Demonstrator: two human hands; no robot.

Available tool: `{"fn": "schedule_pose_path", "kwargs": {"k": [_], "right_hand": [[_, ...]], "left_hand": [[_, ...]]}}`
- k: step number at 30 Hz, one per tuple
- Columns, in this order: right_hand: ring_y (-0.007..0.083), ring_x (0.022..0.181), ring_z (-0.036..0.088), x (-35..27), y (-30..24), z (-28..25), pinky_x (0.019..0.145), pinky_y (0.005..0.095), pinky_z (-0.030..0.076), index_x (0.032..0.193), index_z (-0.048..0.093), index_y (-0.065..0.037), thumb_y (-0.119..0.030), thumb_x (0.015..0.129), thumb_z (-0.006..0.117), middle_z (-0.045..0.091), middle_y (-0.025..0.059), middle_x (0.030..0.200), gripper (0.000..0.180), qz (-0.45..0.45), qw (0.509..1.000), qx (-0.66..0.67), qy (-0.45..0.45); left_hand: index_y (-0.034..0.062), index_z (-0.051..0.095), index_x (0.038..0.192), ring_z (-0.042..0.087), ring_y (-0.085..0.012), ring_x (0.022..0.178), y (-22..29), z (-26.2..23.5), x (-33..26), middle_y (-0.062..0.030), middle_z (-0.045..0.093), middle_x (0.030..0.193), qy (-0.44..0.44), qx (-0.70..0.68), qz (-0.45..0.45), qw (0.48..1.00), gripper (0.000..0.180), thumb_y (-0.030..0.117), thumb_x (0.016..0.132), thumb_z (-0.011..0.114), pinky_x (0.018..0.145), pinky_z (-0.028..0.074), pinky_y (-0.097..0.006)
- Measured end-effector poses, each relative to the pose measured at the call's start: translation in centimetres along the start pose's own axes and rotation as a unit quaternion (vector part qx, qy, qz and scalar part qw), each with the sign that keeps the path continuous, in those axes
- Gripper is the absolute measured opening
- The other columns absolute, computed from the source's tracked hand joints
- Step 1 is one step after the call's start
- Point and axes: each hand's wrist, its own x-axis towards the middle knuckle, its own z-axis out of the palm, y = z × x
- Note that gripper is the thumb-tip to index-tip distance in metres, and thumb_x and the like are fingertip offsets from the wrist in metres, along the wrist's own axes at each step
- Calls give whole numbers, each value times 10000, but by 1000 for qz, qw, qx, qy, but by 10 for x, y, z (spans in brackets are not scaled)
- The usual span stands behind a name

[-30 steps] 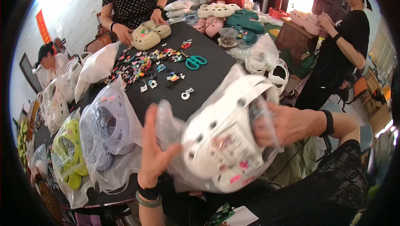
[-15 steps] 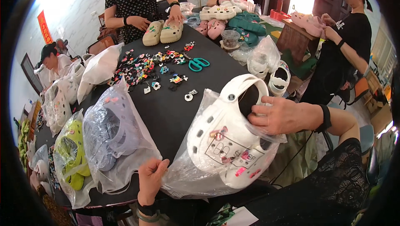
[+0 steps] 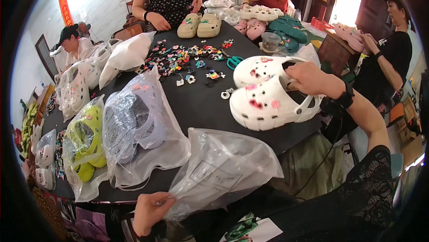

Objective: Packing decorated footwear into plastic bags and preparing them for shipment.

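A pair of white clogs (image 3: 263, 104) with colourful charms hangs over the right part of the black table, outside any bag. My right hand (image 3: 313, 79) grips them together by their heel openings, its fingertips partly hidden inside. Low in the middle, my left hand (image 3: 154, 208) pinches one end of a clear plastic bag (image 3: 223, 170), which is limp and holds no shoes. To the left of that bag, lavender clogs (image 3: 149, 121) and lime-green clogs (image 3: 92, 137) stand in clear bags of their own.
Loose shoe charms (image 3: 183, 59) lie scattered mid-table beside teal-handled scissors (image 3: 234, 62). Across the table a person handles beige clogs (image 3: 208, 25). Teal clogs (image 3: 288, 27) and a clear tub (image 3: 271, 42) stand far right. At right another person holds a pink clog (image 3: 349, 36). Bagged white clogs (image 3: 73, 90) line the left.
My right hand has pulled the white clogs out of the plastic bag and moved them up and right. My left hand keeps hold of the bag, now collapsed. The view has shifted slightly.
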Motion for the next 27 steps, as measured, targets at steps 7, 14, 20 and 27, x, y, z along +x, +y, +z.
{"fn": "schedule_pose_path", "kwargs": {"k": [7,14,20,27], "right_hand": [[341,720,600,41,-18,43,657,410,454,875,591,6,-357,785,638,606,218,775,378,111,979,160,-67],[175,889,574,29,-26,6,778,320,459,1154,547,-10,-259,835,650,624,120,1019,418,136,922,298,-208],[234,1183,464,-13,-30,3,1006,332,362,1359,361,-11,-238,944,506,447,167,1336,495,75,922,354,-134],[349,1360,252,-57,-43,43,1119,383,213,1387,253,49,-78,908,490,262,230,1445,549,19,985,174,9]], "left_hand": [[-20,645,917,598,-224,787,-14,-7,-28,-125,610,873,110,-34,28,993,181,0,739,670,705,457,-300],[-16,633,1003,595,-134,754,-27,12,-34,-91,659,921,64,-130,-66,987,259,71,769,704,668,468,-259],[-5,612,1100,574,-89,751,-37,47,-28,-53,680,884,-211,-146,-122,959,468,285,764,761,694,475,-269],[-18,588,1125,559,-77,842,-66,69,-36,-5,636,970,-211,-474,-138,844,356,143,822,684,757,459,-242]]}}
